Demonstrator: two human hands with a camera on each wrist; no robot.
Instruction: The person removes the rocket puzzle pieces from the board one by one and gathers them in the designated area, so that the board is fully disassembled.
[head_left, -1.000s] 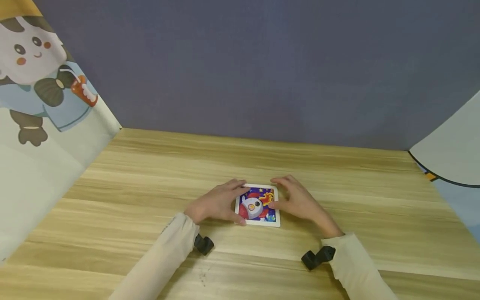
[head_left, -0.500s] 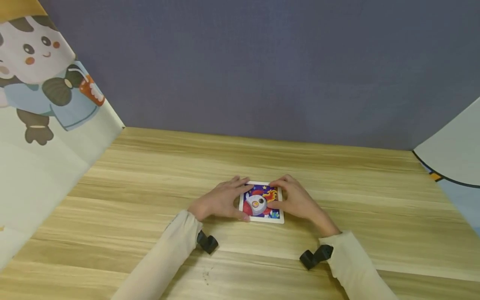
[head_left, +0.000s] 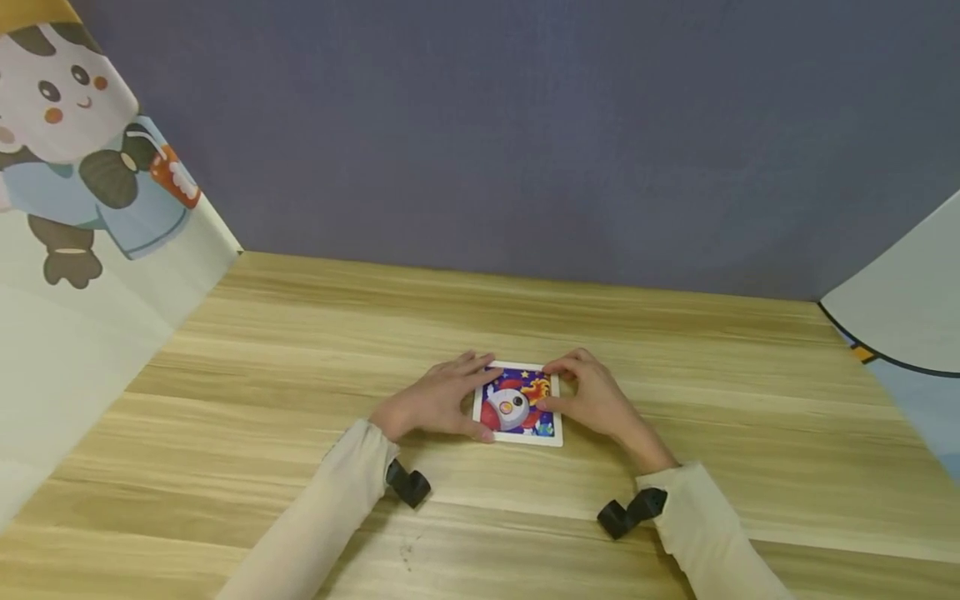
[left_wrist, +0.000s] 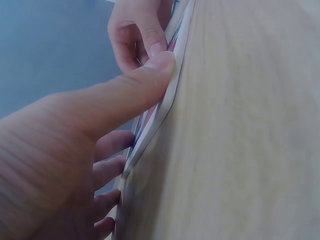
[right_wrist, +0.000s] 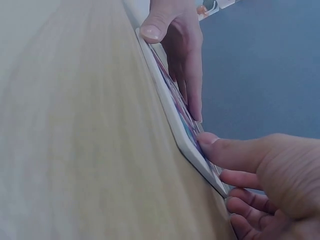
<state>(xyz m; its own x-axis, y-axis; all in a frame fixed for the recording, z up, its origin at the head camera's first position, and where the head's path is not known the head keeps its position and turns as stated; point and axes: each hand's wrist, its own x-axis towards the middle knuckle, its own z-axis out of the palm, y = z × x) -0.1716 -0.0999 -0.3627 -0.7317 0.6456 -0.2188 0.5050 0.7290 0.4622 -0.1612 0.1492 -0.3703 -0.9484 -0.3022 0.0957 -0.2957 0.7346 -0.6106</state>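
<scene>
A small square picture board [head_left: 513, 410] with a white border and a cartoon figure on purple lies face up on the table, a hand at each side. My left hand [head_left: 435, 402] holds its left end, the thumb [left_wrist: 155, 70] over the near border and the fingertips by the far left corner. At the right end, my right hand [head_left: 592, 400] grips the edge. Its thumb [right_wrist: 232, 152] lies on the picture, and the fingers bend in at the board's side in the right wrist view. The board's underside is hidden.
The wood-grain table [head_left: 360, 308] runs back to a dark blue-grey wall [head_left: 480, 142]. A white side panel with a cartoon print [head_left: 75, 158] stands at the left, another pale panel [head_left: 907, 292] at the right. Black wrist mounts [head_left: 632, 512] stick out from the sleeves.
My right hand has shifted slightly right relative to the board, with its index finger bent at the far edge. The left hand keeps its hold, and the board stays in nearly the same place.
</scene>
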